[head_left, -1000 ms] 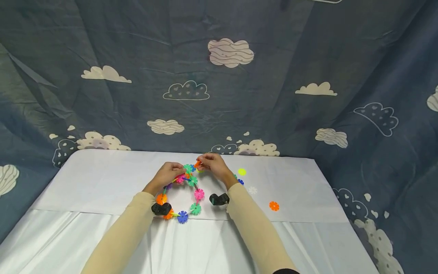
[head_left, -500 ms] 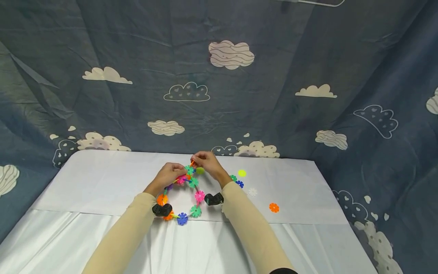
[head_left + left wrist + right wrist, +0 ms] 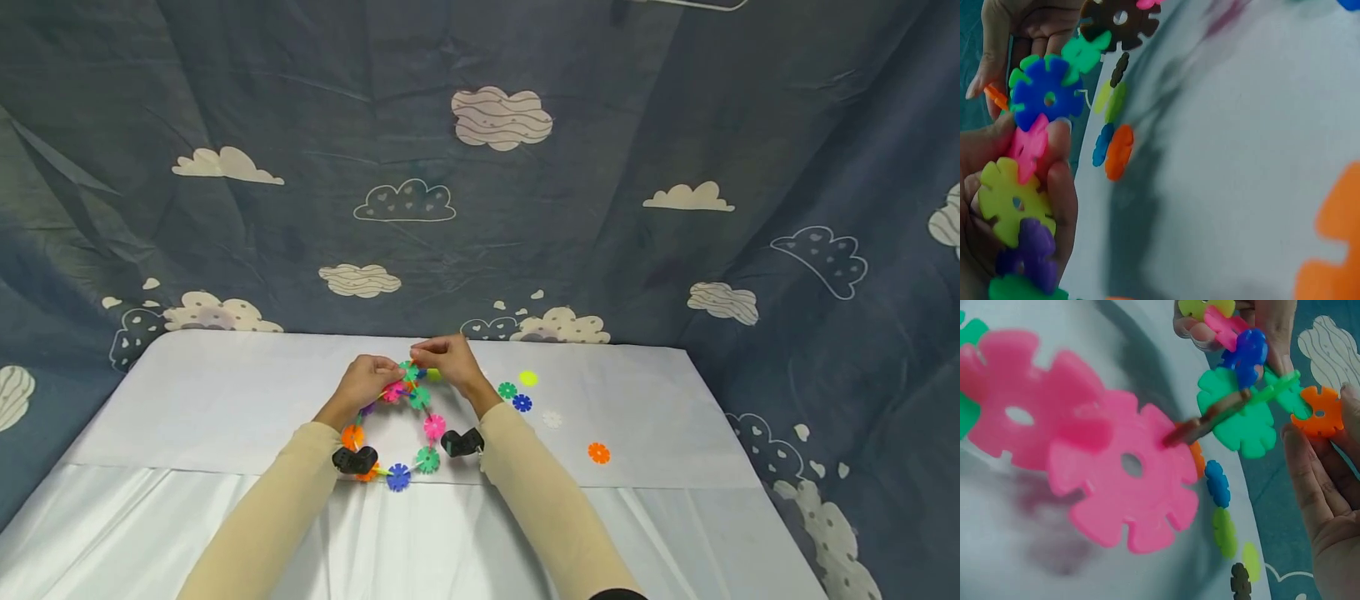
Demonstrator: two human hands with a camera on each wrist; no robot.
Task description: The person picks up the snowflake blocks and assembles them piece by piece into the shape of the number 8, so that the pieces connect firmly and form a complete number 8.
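A closed ring of slotted flower-shaped plastic discs (image 3: 399,477) in many colours hangs between the hands in the head view. My left hand (image 3: 362,388) grips its upper left part, with a pink disc (image 3: 1030,153) and a yellow disc (image 3: 1004,206) between fingers and thumb in the left wrist view. My right hand (image 3: 452,367) pinches an orange disc (image 3: 1327,424) by its edge. In the right wrist view the orange disc meets a green disc (image 3: 1286,394) at the top of the ring. Behind the left fingers, parts of the ring are hidden.
Loose discs lie on the white table (image 3: 660,417) to the right: yellow (image 3: 528,378), green (image 3: 507,390), blue (image 3: 522,403), white (image 3: 552,419) and orange (image 3: 598,452). Several more lie beyond the ring. A dark cloud-print curtain (image 3: 585,250) hangs behind the table.
My right hand has moved left with the orange disc, up to the green disc beside the left fingers. The left hand stays in place, holding the ring.
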